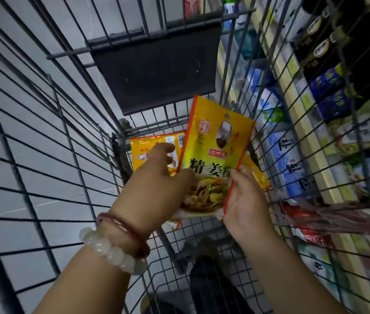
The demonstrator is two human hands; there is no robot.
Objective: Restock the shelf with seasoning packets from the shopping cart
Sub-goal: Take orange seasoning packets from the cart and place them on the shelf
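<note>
**Packets in hand, none on the shelf yet**

The wire shopping cart (pixel 70 137) fills most of the view, its dark fold-down flap (pixel 154 71) at 12 o'clock. Beyond its mesh, from 1 to 4 o'clock, runs the shelf (pixel 297 103), stocked with blue-and-white bags (pixel 286 155) and dark bottles (pixel 322 48).

At centre, a yellow seasoning packet (pixel 215 152) stands nearly upright, held from both sides. The left hand (pixel 159 184), at 9 o'clock of it, has its thumb across the packet's lower front and its fingers curled behind; the wrist wears a white bead bracelet (pixel 111 250) and a red bangle (pixel 122 227). The right hand (pixel 245 200), at 5 o'clock, pinches the packet's lower right edge, and further yellow foil shows behind it, so it seems to hold more than one.

A second yellow packet (pixel 156 152) lies back-side up on the cart floor at 10 o'clock, just behind the left fingers.

By my reading, the job is at the gathering stage: packets are lifted but inside the cart, none placed, and at least one is left to collect.
</note>
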